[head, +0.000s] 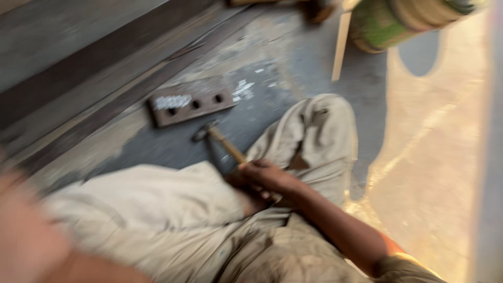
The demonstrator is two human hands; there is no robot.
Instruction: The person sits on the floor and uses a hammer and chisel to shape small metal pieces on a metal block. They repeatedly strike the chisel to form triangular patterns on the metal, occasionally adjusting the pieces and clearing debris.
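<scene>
My right hand [264, 178] grips the wooden handle of a hammer [222, 142], whose dark metal head rests on the grey floor just ahead of my knees. Beyond the hammer head lies a brown metal plate [191, 102] with three round holes and white chalk marks. My left hand [23, 236] is a blurred shape at the lower left, close to the camera, and its fingers cannot be made out. My legs in beige trousers [157, 209] are folded across the lower part of the view.
Long flat metal bars [94, 78] run diagonally across the upper left. A green and yellow rolled object [403, 21] and a pale wooden stick [340, 47] are at the top right. Sandy ground [435, 157] lies to the right.
</scene>
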